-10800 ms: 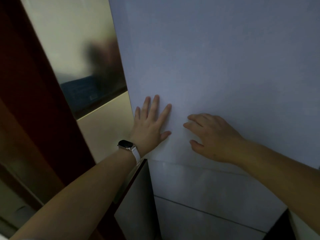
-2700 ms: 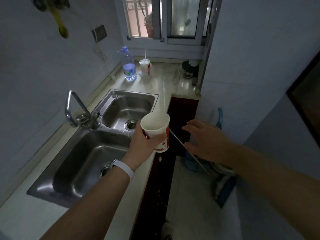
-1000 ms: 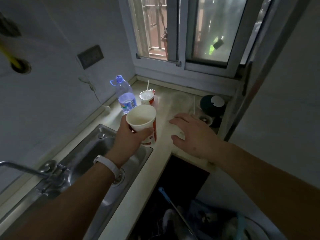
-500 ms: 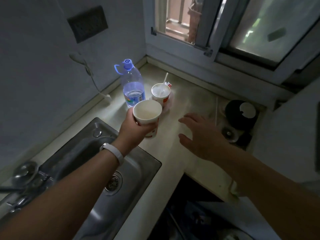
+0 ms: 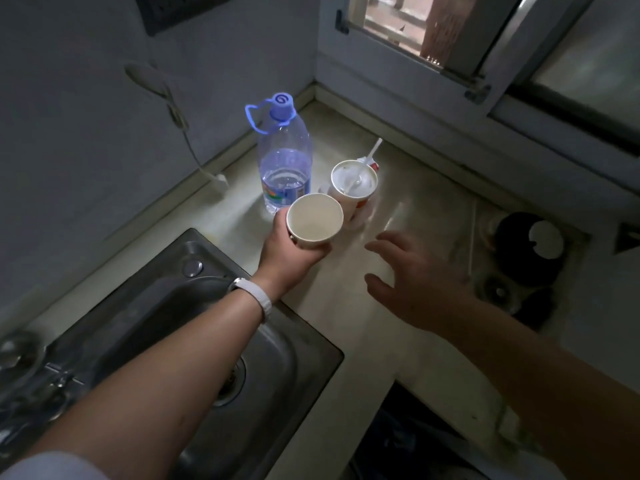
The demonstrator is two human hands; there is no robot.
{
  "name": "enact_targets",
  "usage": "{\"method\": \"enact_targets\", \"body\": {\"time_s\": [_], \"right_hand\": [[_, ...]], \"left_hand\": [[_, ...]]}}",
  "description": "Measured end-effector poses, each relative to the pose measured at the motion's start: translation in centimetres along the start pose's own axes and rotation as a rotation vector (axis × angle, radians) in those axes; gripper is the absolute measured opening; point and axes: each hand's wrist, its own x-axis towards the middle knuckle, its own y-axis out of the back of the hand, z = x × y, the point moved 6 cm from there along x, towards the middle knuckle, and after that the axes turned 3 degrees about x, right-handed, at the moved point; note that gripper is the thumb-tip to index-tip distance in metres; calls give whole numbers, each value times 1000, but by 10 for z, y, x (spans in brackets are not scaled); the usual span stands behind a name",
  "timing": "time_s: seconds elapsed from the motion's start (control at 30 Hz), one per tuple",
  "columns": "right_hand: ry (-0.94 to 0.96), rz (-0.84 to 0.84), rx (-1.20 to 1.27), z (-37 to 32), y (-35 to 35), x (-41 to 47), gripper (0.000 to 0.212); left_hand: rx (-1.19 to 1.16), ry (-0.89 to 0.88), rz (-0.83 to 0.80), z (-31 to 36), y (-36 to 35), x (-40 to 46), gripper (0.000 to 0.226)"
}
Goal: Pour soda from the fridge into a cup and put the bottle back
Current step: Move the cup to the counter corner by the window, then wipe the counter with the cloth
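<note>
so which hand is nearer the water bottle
Left. The left hand, gripping the paper cup, sits just in front of the water bottle; the right hand hovers open, farther right.

Bare counter [image 5: 398,216] is lying open right of the lidded cup [image 5: 353,185], while the water bottle [image 5: 284,161] is crowding the back-left corner.

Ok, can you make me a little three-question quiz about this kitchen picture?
1. True or false: the left hand grips the empty paper cup.
2. What sticks out of the lidded cup? A) a straw B) a fork C) a pencil
3. Fill in: the water bottle has a ____ cap.

Key: 1 true. 2 A. 3 blue. The right hand holds nothing, fingers spread above the counter.
</note>
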Motion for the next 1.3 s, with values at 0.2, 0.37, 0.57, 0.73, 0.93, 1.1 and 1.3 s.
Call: {"method": "enact_targets", "body": {"time_s": [0.2,0.37,0.57,0.73,0.93,1.1,1.3], "right_hand": [[7,-29,-29,-4,-18,16,51],[7,-43,-49,-3,-30,19,51],[29,-35,-42,-4,-31,12,51],[58,-9,-55,-13,-15,-1,51],[150,73,-7,-31,12,-21,49],[231,148,-5,-51,40,-51,47],[325,202,43,-82,69,-96,44]], "left_hand": [[18,-3,21,-16,-4,16,85],[3,20,11,-33,-8,15,90],[-2,83,-49,-36,-5,6,88],[59,89,-79,-26,12,-11,94],[101,66,-4,4,44,-48,104],[185,0,12,36,71,-99,98],[393,-113,72,84,105,-188,97]]}}
